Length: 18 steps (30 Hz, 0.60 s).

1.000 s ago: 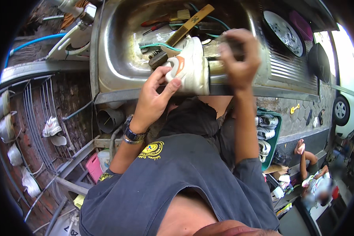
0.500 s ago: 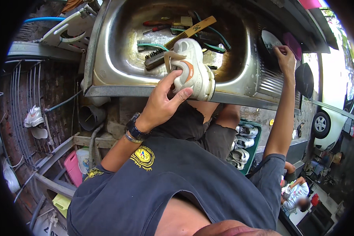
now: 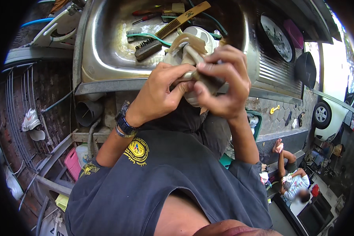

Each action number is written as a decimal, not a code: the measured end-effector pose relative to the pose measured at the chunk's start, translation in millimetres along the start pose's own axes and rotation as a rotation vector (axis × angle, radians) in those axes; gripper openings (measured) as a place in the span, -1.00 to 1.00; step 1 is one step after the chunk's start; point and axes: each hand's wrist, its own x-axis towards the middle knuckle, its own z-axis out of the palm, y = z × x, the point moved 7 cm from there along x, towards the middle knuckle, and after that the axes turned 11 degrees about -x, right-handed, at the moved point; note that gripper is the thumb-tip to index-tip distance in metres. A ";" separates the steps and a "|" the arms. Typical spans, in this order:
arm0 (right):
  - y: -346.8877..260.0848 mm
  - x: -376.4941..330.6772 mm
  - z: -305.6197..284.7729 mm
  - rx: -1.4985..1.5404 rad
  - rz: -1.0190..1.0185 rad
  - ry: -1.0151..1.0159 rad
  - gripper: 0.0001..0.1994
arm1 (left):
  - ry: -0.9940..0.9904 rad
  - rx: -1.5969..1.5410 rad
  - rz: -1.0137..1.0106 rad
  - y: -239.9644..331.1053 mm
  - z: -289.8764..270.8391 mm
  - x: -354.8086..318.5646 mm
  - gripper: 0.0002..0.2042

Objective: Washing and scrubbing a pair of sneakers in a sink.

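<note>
Over the sink's front edge is a white shoe, toe pointing away, with a tan flap folded at its opening. My left hand is closed on the near part of the shoe, thumb and forefinger pinching its edge. My right hand is curled against the shoe's right side, its fingers partly smeared by motion. A dark brownish shape shows between its thumb and fingers; I cannot tell what it is. Beyond the shoe, a dark-bristled scrub brush, a turquoise-handled brush and a yellow wooden brush lie in the sink.
The metal sink has a ribbed drainboard at right, bearing a black-rimmed basin of cloudy liquid. A purple container and a black one stand beside it. A person sits at lower right.
My right hand has left the basin and come left to the shoe. The shoe has been turned and tilted, with my left hand still on it. The view has shifted slightly.
</note>
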 end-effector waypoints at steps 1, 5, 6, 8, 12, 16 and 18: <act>-2.4 -2.9 -1.7 -0.004 -0.021 0.007 -0.66 | 0.043 -0.004 0.068 0.1 1.0 -1.0 -0.71; 3.3 1.6 -5.2 0.007 -0.020 0.002 -0.71 | 0.057 -0.016 0.133 4.9 3.8 4.2 -0.76; -10.1 -3.9 -4.2 0.016 -0.030 0.012 -0.71 | 0.089 -0.030 0.153 5.6 3.6 0.9 -0.76; 32.2 -10.1 -1.3 0.094 0.185 0.036 -0.71 | 0.066 -0.033 0.104 10.3 3.8 5.0 -0.76; 3.6 -10.3 -0.1 0.061 0.023 0.022 -0.73 | 0.065 -0.068 0.101 -0.6 1.3 -0.9 -0.76; 20.5 -5.7 2.2 0.114 0.064 -0.007 -0.70 | 0.009 -0.081 0.126 2.8 2.7 8.8 -0.73; 3.7 -7.4 4.1 0.048 -0.024 -0.027 -0.71 | 0.058 -0.120 0.125 -6.4 -2.0 10.0 -0.72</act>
